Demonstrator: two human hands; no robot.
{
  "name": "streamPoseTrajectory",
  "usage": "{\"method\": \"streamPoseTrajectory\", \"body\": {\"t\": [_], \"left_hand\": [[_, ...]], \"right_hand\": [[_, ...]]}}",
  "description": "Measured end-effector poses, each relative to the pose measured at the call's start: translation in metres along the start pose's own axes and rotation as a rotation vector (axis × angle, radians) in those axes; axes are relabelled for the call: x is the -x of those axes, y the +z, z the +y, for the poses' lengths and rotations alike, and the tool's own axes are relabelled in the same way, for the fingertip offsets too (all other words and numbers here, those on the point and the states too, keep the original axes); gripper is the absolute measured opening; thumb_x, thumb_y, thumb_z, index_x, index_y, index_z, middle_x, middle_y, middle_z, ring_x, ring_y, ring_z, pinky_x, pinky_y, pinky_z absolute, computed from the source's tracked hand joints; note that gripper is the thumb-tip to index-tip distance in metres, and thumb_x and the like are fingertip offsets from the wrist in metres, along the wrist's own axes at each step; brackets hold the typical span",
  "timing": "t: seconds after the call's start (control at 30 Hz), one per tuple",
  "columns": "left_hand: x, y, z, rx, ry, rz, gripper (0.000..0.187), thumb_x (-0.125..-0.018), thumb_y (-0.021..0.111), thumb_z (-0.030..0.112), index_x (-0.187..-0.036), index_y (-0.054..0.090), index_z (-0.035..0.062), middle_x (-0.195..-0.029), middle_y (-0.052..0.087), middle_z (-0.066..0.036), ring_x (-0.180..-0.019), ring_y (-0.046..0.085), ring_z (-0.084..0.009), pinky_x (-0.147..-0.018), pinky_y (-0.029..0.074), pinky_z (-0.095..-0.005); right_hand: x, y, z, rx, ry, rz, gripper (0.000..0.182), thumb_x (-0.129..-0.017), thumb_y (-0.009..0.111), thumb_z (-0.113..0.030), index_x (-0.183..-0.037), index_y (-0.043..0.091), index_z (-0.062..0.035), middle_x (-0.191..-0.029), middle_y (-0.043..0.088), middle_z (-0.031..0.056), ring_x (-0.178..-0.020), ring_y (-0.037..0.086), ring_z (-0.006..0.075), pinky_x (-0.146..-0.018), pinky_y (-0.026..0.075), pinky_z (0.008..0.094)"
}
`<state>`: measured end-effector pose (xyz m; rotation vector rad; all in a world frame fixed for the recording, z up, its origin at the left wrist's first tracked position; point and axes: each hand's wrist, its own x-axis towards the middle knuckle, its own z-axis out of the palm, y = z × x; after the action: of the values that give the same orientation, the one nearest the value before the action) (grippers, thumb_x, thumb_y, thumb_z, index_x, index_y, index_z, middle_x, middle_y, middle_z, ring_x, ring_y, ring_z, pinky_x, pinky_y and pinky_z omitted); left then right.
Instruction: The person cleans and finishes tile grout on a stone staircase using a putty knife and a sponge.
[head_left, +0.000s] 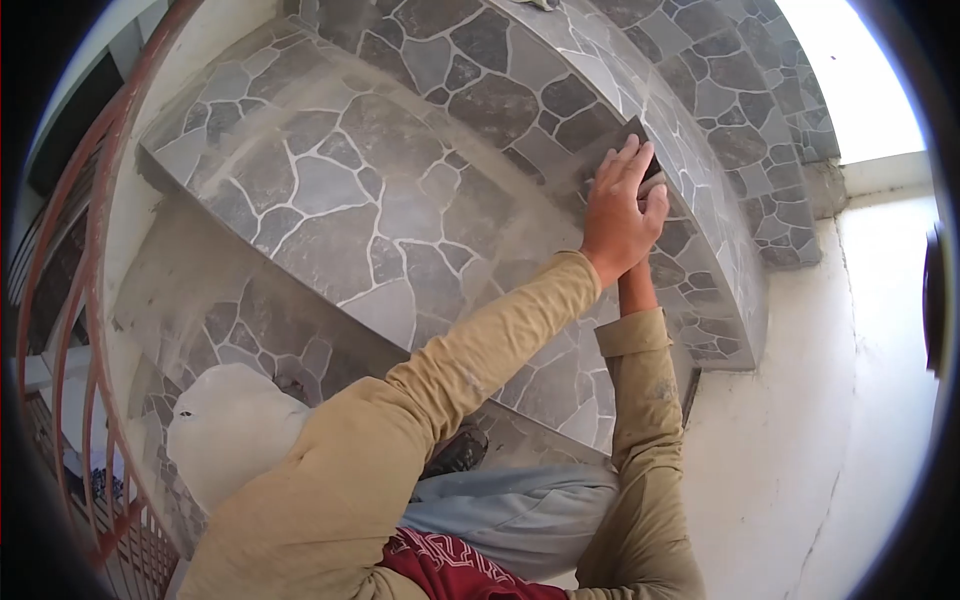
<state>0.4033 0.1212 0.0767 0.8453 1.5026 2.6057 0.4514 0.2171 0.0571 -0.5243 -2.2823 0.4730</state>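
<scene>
Grey stone piece (612, 150) lies flat against the curved stair riser (700, 190), under the left hand (617, 215), fingers spread and pressing it; the right hand is hidden behind, its grip unclear.

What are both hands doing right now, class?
Left hand: flat, pressing a dark stone piece onto the step edge.
Right hand: mostly hidden behind the left; cannot be told.

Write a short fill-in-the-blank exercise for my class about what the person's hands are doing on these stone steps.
1. Both hands press a dark ____ piece against the step edge.
2. The left hand lies ____ the right hand.
3. The red railing runs along the ____ side of the picture.
4. The sleeves are ____ in colour.

Missing words: stone; over; left; tan
</scene>
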Motion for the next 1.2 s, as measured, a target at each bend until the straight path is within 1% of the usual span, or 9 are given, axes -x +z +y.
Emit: {"method": "streamPoseTrajectory", "body": {"t": [0.13, 0.23, 0.37, 0.43, 0.57, 0.63, 0.87, 0.93, 1.2], "left_hand": [[0.005, 0.000, -0.021, -0.142, 0.074, -0.038, 0.063, -0.089, 0.066, 0.022, -0.148, 0.051, 0.0053, -0.157, 0.044, -0.019, -0.143, 0.038, -0.0497, -0.116, 0.032, -0.0618], [0.012, -0.007, -0.020, -0.198, 0.008, -0.157, 0.084, -0.081, 0.077, 0.023, -0.155, 0.040, 0.0077, -0.161, 0.036, -0.018, -0.149, 0.029, -0.0470, -0.115, 0.028, -0.0710], [0.009, -0.011, -0.025, -0.203, -0.008, -0.060, 0.085, -0.081, 0.078, 0.025, -0.154, 0.039, 0.0045, -0.159, 0.039, -0.021, -0.148, 0.032, -0.0482, -0.118, 0.028, -0.0620], [0.013, -0.007, -0.033, -0.275, -0.122, -0.067, 0.085, -0.081, 0.077, 0.027, -0.154, 0.039, 0.0060, -0.160, 0.036, -0.019, -0.148, 0.030, -0.0476, -0.115, 0.026, -0.0713], [0.034, -0.007, -0.047, -0.311, -0.049, -0.194, 0.085, -0.081, 0.077, 0.029, -0.154, 0.039, 0.0043, -0.160, 0.035, -0.021, -0.148, 0.030, -0.0491, -0.116, 0.025, -0.0709], [0.043, -0.011, -0.042, -0.321, -0.009, -0.207, 0.081, -0.084, 0.076, 0.029, -0.151, 0.043, -0.0011, -0.156, 0.039, -0.026, -0.146, 0.033, -0.0490, -0.120, 0.025, -0.0597], [0.039, -0.025, -0.053, -0.430, 0.047, -0.110, 0.080, -0.085, 0.076, 0.036, -0.147, 0.046, -0.0045, -0.152, 0.040, -0.033, -0.143, 0.036, -0.0532, -0.119, 0.028, -0.0580], [0.044, -0.025, -0.047, -0.585, 0.084, -0.231, 0.080, -0.084, 0.078, 0.039, -0.143, 0.050, -0.0067, -0.147, 0.046, -0.035, -0.139, 0.041, -0.0546, -0.119, 0.032, -0.0540], [0.034, -0.042, -0.072, -0.550, 0.144, -0.177, 0.078, -0.076, 0.082, 0.039, -0.136, 0.059, -0.0051, -0.146, 0.050, -0.032, -0.138, 0.041, -0.0557, -0.116, 0.037, -0.0525]], "right_hand": [[0.003, -0.002, 0.015, 0.019, 0.088, -0.040, 0.015, -0.093, 0.067, -0.014, -0.098, 0.066, -0.0004, -0.085, 0.068, 0.0142, -0.073, 0.065, 0.0251, -0.067, 0.050, 0.0376], [0.007, -0.005, 0.016, 0.009, 0.163, -0.045, 0.015, -0.093, 0.067, -0.014, -0.098, 0.067, -0.0005, -0.085, 0.068, 0.0140, -0.073, 0.065, 0.0250, -0.067, 0.050, 0.0374], [0.021, -0.013, 0.031, -0.050, 0.294, -0.050, 0.015, -0.092, 0.068, -0.014, -0.099, 0.067, -0.0006, -0.085, 0.068, 0.0137, -0.073, 0.065, 0.0247, -0.067, 0.051, 0.0372], [0.030, -0.012, 0.041, -0.096, 0.353, -0.063, 0.015, -0.092, 0.068, -0.013, -0.099, 0.067, -0.0007, -0.085, 0.068, 0.0135, -0.073, 0.065, 0.0246, -0.067, 0.051, 0.0371], [0.046, 0.005, 0.064, -0.204, 0.448, -0.110, 0.014, -0.092, 0.068, -0.013, -0.100, 0.067, -0.0008, -0.085, 0.067, 0.0132, -0.074, 0.065, 0.0244, -0.067, 0.051, 0.0368], [0.050, 0.017, 0.074, -0.261, 0.468, -0.141, 0.014, -0.092, 0.068, -0.013, -0.100, 0.067, -0.0008, -0.085, 0.067, 0.0131, -0.074, 0.065, 0.0243, -0.067, 0.051, 0.0367], [0.047, 0.059, 0.103, -0.427, 0.473, -0.246, 0.015, -0.091, 0.069, -0.012, -0.101, 0.068, -0.0011, -0.085, 0.067, 0.0126, -0.074, 0.065, 0.0238, -0.068, 0.051, 0.0363], [0.049, 0.063, 0.107, -0.466, 0.463, -0.267, 0.015, -0.091, 0.069, -0.012, -0.101, 0.068, -0.0011, -0.085, 0.066, 0.0124, -0.074, 0.065, 0.0237, -0.068, 0.051, 0.0362], [0.055, 0.093, 0.108, -0.577, 0.425, -0.330, 0.015, -0.091, 0.069, -0.011, -0.103, 0.069, -0.0014, -0.085, 0.066, 0.0118, -0.075, 0.065, 0.0232, -0.068, 0.051, 0.0357]]}}
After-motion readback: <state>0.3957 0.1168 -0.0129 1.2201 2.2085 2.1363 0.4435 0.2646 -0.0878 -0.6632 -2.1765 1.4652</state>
